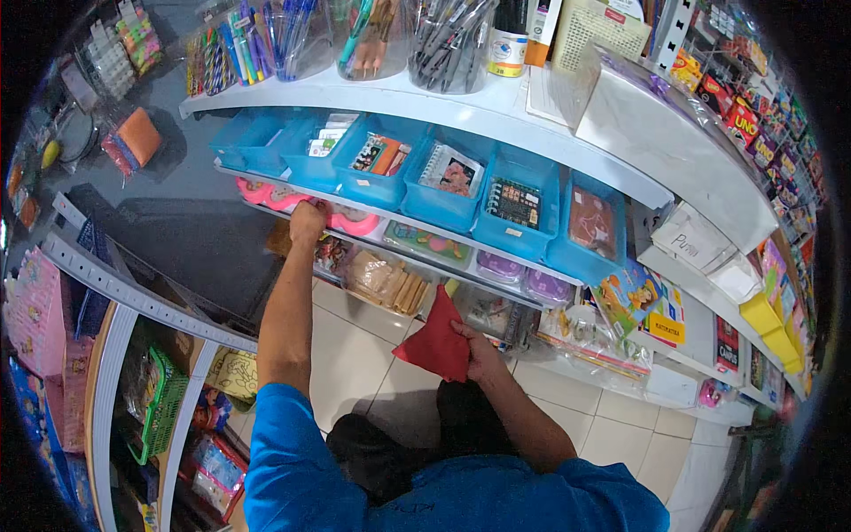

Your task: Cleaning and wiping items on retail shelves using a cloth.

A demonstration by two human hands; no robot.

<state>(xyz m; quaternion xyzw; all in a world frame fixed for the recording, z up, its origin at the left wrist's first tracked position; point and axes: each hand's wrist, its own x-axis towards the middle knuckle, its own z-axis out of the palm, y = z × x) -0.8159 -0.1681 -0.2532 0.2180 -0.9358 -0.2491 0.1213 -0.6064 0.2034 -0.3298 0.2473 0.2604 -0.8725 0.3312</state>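
Observation:
My left hand [308,222] reaches into the shelf below the blue bins, at the pink plastic cases [352,221]. Its fingertips are partly hidden, so whether it grips a case or only touches it is unclear. In my right hand [484,352] is a folded red cloth [439,342], pinched by one side and hanging over the floor in front of my knees. Along the same shelf as the pink cases lie a green case with a picture on it [427,243] and purple cases [502,266].
Blue plastic bins [444,206] with notebooks line the shelf above. Higher up, a white shelf [399,100] carries clear cups of pens [452,46]. Packets of wooden sticks [405,289] fill a lower tray. A rack with a green basket [159,405] stands at left; books [638,299] lie at right.

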